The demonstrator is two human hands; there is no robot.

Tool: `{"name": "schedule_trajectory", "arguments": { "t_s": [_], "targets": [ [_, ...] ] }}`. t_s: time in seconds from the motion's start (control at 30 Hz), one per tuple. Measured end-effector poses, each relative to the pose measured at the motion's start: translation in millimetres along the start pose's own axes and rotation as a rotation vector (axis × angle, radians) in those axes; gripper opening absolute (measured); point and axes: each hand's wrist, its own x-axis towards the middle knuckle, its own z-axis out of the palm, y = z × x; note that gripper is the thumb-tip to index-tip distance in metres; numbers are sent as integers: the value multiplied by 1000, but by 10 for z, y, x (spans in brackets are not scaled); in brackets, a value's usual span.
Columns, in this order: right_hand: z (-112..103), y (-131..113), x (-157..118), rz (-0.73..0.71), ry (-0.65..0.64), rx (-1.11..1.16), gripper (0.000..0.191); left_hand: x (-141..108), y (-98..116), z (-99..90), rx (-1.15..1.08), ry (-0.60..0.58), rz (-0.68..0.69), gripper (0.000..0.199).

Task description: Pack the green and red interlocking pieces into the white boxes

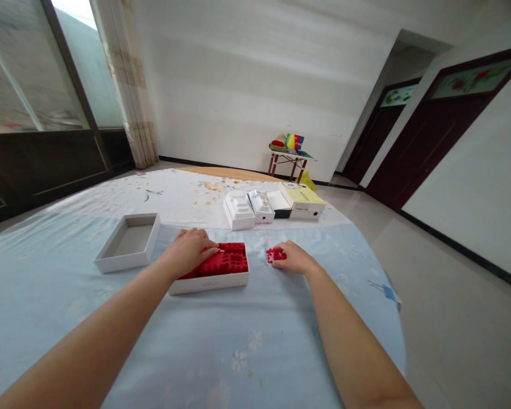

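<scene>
A white box (pixel 213 283) with red notched plastic pieces (pixel 227 262) packed inside stands on the table in front of me. My left hand (pixel 189 249) reaches over its left part, fingers bent and thumb lying over the red pieces; whatever is under the fingers is hidden. To the right of the box, my right hand (pixel 296 258) pinches a small red jigsaw-edged block (pixel 276 255) just above or on the cloth. A shallow white lid or tray (pixel 123 265) lies to the left of the box, its hollow side up.
Towards the back stand white boxes with moulded white tops (pixel 241 210), a black-and-white open box (pixel 281 211) and a yellow-and-white carton (pixel 306 204). A floral cloth (pixel 234 341) covers the round table. A blue clip-like item (pixel 389 293) hangs at its right edge.
</scene>
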Motion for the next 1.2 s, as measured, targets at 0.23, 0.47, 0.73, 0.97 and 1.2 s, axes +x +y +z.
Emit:
{"name": "schedule_trajectory", "arguments": {
  "t_s": [0.23, 0.47, 0.73, 0.97, 1.2],
  "targets": [
    [10, 19, 0, 0, -11, 2, 59, -180, 23, -72, -134, 197, -111, 39],
    [7, -4, 3, -43, -6, -25, 50, -375, 87, 30, -158, 51, 65, 35],
    [-12, -27, -23, -142, -52, 50, 51, -414, 99, 90, -94, 132, 26, 36],
    [-34, -67, -27, -210, -118, 117, 53, -449, 92, 104, -89, 117, 45, 32],
    [-180, -14, -56, -173, -94, 234, 52, -451, 104, -7, -116, 161, 19, 32]
  ]
}}
